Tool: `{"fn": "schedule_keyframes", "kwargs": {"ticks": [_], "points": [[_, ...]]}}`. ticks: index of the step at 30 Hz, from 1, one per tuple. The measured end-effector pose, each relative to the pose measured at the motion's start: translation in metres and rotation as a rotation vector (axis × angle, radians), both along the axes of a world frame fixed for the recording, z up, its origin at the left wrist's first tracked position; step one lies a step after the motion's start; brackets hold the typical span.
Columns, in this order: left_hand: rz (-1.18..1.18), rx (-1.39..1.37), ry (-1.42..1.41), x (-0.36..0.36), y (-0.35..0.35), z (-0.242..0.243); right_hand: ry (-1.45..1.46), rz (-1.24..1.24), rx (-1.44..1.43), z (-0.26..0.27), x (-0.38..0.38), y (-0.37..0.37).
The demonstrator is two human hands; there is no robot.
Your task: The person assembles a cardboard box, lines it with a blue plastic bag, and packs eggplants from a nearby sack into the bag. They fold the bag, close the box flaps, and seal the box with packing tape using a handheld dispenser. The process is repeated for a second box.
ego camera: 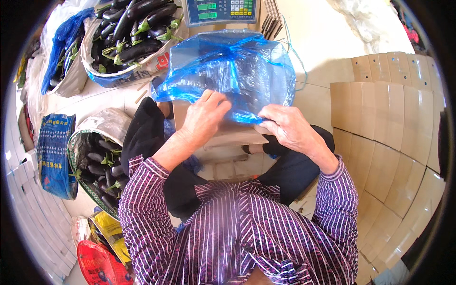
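Note:
A translucent blue plastic bag (228, 78) is spread over a cardboard box, whose flap (231, 138) shows at the near side. My left hand (206, 112) has its fingers curled on the near edge of the bag; the fingertips are partly blurred. My right hand (290, 128) pinches the bag's edge between thumb and fingers, farther right. The bag is loosely puffed and wrinkled, and what lies under it cannot be made out.
Sacks of eggplants (142, 50) stand at the far left, with another eggplant sack (103, 164) beside my left leg. Beyond the bag is a digital scale display (221, 10), next to folded cardboard (272, 17). Stacked cardboard boxes (384, 110) line the right.

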State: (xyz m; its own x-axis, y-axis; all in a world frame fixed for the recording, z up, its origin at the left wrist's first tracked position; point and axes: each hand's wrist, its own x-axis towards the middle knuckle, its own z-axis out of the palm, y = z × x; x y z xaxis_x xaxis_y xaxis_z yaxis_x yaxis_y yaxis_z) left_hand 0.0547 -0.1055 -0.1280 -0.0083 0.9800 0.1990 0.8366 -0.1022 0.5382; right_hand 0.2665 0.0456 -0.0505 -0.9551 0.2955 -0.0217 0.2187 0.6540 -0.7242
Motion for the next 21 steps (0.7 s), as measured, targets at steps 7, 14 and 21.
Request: {"fn": "schedule_keyframes", "kwargs": {"ticks": [7, 14, 21], "points": [[0.130, 0.006, 0.106, -0.015, -0.071, 0.056, -0.048, -0.021, -0.005, 0.005, 0.040, -0.020], [0.123, -0.124, 0.042, 0.049, -0.124, 0.008, -0.313, 0.110, 0.155, -0.036, 0.076, -0.021], [0.009, -0.348, 0.010, 0.083, -0.123, -0.048, -0.556, 0.066, 0.570, -0.122, 0.115, -0.026]]}}
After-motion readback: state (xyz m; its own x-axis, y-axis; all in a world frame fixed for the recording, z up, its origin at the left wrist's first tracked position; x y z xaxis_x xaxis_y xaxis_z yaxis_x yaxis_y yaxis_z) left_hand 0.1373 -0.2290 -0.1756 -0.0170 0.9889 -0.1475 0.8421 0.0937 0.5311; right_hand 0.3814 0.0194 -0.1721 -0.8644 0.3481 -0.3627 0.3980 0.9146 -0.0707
